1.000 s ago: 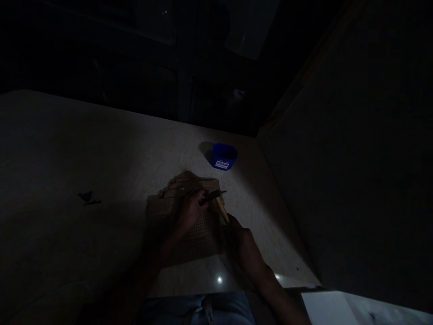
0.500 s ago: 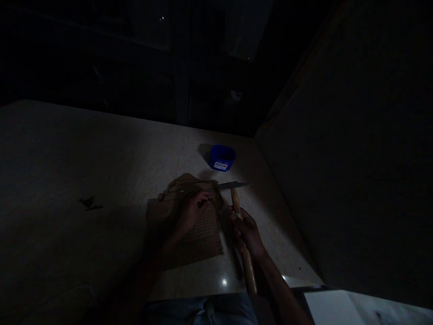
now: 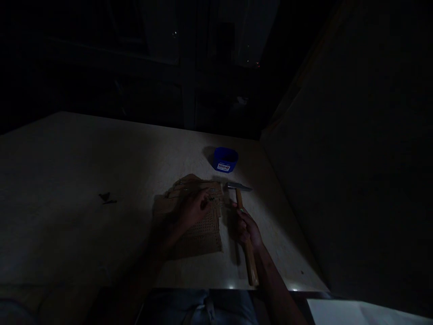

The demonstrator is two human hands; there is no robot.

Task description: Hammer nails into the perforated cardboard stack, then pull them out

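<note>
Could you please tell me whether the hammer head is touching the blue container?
Apart. The head view shows a strip of bare table between the hammer head and the blue container; the right hand grips the hammer handle.

So a second ago the hammer had its head right down at the left hand's fingertips, over the board. Now the right hand has pulled it back. The head's off to the right of the left hand, past the board's edge, and way more handle pokes out behind the right hand.
</note>
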